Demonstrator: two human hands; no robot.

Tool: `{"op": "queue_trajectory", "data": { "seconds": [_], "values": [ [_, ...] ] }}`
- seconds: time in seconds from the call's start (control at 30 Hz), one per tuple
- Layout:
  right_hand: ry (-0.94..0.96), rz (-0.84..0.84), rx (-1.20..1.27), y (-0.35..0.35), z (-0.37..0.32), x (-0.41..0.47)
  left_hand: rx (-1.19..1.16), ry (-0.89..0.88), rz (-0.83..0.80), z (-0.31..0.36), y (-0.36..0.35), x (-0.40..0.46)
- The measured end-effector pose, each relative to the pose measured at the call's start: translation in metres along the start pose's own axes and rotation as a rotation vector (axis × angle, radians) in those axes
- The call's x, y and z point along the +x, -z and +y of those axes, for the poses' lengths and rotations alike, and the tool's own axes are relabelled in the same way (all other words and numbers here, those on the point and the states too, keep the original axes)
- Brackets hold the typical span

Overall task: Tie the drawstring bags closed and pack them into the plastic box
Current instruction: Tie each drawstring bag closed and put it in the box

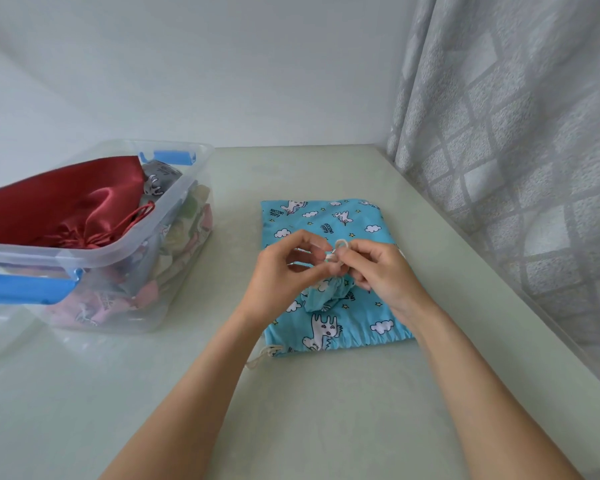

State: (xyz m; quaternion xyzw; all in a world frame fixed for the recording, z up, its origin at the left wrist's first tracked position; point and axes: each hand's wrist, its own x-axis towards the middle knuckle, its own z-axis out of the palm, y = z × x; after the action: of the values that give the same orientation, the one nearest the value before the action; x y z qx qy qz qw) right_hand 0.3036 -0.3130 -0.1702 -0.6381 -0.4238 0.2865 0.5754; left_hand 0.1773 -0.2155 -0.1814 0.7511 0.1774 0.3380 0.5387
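A small blue unicorn-print drawstring bag (326,295) hangs gathered at its neck between my hands, just above a larger flat blue unicorn bag (329,220) lying on the table. My left hand (284,271) and my right hand (378,268) both pinch the small bag's cream drawstring (338,249), which forms a loop above my fingertips. The larger bag's own cream cord (262,356) trails off its near left corner. At the left stands the clear plastic box (174,202) with blue latches, holding a red satin bag (66,206) on top of several other bags.
The pale green table (326,410) runs against a white wall at the back. A grey patterned curtain (516,150) hangs along the table's right edge. The box's near blue latch (25,285) sticks out toward me.
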Motion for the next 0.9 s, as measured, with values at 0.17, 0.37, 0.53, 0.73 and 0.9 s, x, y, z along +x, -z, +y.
{"op": "queue_trajectory", "data": {
  "seconds": [0.17,0.37,0.53,0.73,0.9],
  "values": [
    [-0.013,-0.062,0.077,0.0,-0.001,-0.001,0.019,0.062,-0.021,-0.004,0.002,0.001],
    [-0.003,-0.174,0.175,0.006,-0.002,-0.003,-0.009,0.0,-0.012,-0.004,0.002,-0.001],
    [0.045,-0.174,0.17,0.011,-0.003,-0.003,-0.09,0.025,0.018,0.0,0.0,-0.001],
    [0.202,-0.071,-0.032,0.011,0.002,-0.002,-0.116,0.076,-0.055,0.0,0.0,-0.002],
    [0.252,-0.087,-0.251,0.012,0.004,0.0,-0.129,0.134,-0.078,0.0,0.002,-0.002]
  ]
}}
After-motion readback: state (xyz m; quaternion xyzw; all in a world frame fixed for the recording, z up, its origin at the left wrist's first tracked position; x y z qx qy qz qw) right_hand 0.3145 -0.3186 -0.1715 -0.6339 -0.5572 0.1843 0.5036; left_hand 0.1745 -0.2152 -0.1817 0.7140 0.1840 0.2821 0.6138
